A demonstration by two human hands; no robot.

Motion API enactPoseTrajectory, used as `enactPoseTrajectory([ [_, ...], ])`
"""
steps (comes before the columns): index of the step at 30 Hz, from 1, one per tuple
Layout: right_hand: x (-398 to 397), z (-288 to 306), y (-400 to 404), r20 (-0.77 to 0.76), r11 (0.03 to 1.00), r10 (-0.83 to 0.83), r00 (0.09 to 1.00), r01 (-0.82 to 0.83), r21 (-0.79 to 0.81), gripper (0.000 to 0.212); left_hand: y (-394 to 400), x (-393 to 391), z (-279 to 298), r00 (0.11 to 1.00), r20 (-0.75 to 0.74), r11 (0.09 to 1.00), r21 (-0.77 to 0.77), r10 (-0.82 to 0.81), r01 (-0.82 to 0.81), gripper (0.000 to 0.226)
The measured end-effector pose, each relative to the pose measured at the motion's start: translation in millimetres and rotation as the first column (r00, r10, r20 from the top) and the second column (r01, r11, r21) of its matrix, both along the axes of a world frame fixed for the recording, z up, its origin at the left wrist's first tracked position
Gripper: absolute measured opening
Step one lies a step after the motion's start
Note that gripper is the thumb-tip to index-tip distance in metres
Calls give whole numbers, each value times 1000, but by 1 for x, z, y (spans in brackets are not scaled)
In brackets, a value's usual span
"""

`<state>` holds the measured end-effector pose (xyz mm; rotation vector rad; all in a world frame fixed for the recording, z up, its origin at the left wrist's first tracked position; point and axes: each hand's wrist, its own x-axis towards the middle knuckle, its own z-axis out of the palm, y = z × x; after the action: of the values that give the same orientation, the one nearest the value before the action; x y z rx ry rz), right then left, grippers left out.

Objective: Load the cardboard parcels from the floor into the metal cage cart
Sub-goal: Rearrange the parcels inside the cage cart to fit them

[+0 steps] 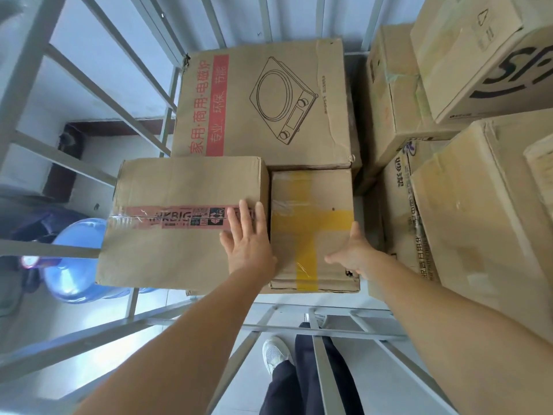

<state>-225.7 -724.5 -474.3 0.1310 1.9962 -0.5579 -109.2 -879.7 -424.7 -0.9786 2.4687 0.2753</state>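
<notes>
Head view looks down into the metal cage cart [89, 172], already holding several cardboard parcels. The left hand [250, 239] lies flat with straight fingers on the pink-taped parcel [179, 190]; the right hand [354, 253], fingers spread, touches the edge of the yellow-taped parcel [311, 205], grip closed on nothing. Loading looks well advanced; the floor's remaining parcels are out of sight, and right-hand boxes are cut off.

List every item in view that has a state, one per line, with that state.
Left hand: open, flat on the red-taped box.
Right hand: open, on the yellow-taped box's right edge.
Red-taped box: taped shut, in the cage cart.
Yellow-taped box: taped shut, beside it.
Induction cooker box: closed, creased, behind them.
Water jug: lying outside the cage bars.
</notes>
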Motion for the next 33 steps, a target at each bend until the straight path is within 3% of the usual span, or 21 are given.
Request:
enactPoseTrajectory([
  [6, -5, -8, -1, -54, 1000, -4, 999, 4, -10, 114, 1, -20, -6, 1000, -24, 1000, -22, -11, 10, 94],
  [12, -6, 1, -10, -10, 1000, 17, 1000, -17, -3, 111, -3, -15, -4, 1000, -2, 1000, 4, -22, 22, 90],
  [16, -4, 26, -18, -133, 985, 166, 977, -169, -16, 101, -8, -11, 14, 999, -15, 996, 78, -30, 31, 83],
  [20, -1, 69, -20, -382, 921, 375, 845, -386, 52, 93, -8, -10, 41, 981, -72, 982, 47, -180, 184, 79],
  [23, 3, 107, -16, -539, 882, 443, 716, -456, 119, 87, -6, -13, 67, 963, -125, 969, 30, -240, 246, 79],
  [29, 16, 192, -2, -696, 903, 390, 603, -398, 161, 82, 4, -24, 141, 911, -315, 958, 19, -265, 285, 75],
  [33, 26, 256, 13, -786, 935, 314, 533, -316, 160, 77, 19, -31, 198, 830, -455, 934, -13, -323, 357, 74],
])
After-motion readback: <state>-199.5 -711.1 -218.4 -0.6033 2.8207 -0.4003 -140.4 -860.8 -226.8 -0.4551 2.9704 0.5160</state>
